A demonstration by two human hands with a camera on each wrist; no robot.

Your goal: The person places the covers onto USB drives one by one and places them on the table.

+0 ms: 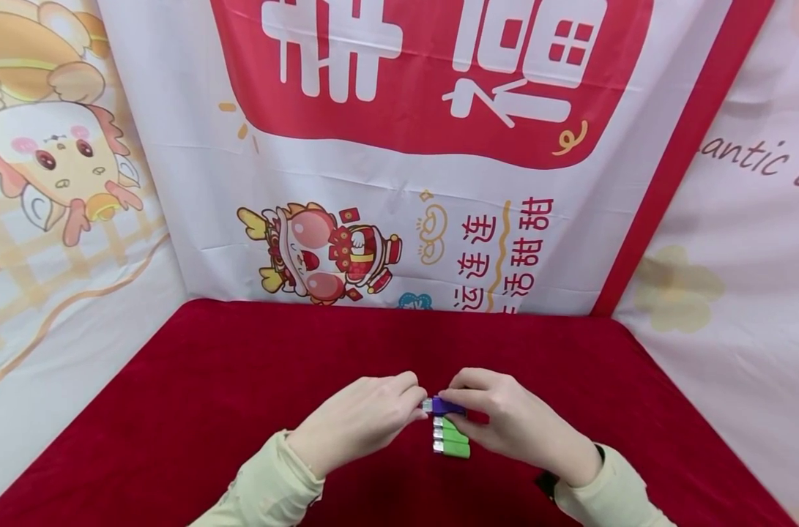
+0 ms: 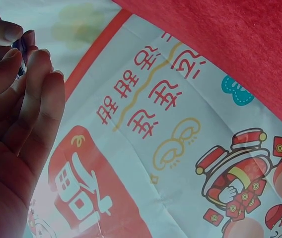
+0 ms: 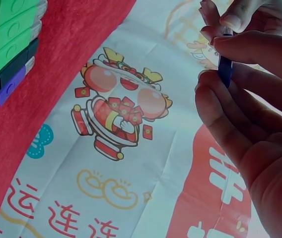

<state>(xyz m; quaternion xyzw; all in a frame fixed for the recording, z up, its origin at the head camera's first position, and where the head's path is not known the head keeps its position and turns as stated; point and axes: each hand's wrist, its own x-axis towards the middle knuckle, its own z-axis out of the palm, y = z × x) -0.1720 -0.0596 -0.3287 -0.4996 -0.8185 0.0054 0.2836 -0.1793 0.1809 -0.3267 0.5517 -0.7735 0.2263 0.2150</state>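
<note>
In front of me, both hands meet at a purple USB flash drive (image 1: 448, 407) with a silvery plug end. My right hand (image 1: 504, 417) pinches its purple body between thumb and fingers. From the other side, my left hand (image 1: 366, 413) pinches the silvery end with its fingertips. The right wrist view shows the drive (image 3: 225, 69) upright between the fingers. Just below the hands in the head view lies a row of drives, with green ones (image 1: 455, 443) plainly seen. A black one (image 3: 17, 64) and another purple one (image 3: 12, 88) belong to that row; the right hand partly hides it.
A red cloth (image 1: 241, 380) covers the table. Behind it hangs a white printed curtain (image 1: 373, 168) with red lettering and a cartoon figure. Printed side curtains (image 1: 735, 278) enclose the table left and right. A dark object (image 1: 547, 483) shows beside the right wrist.
</note>
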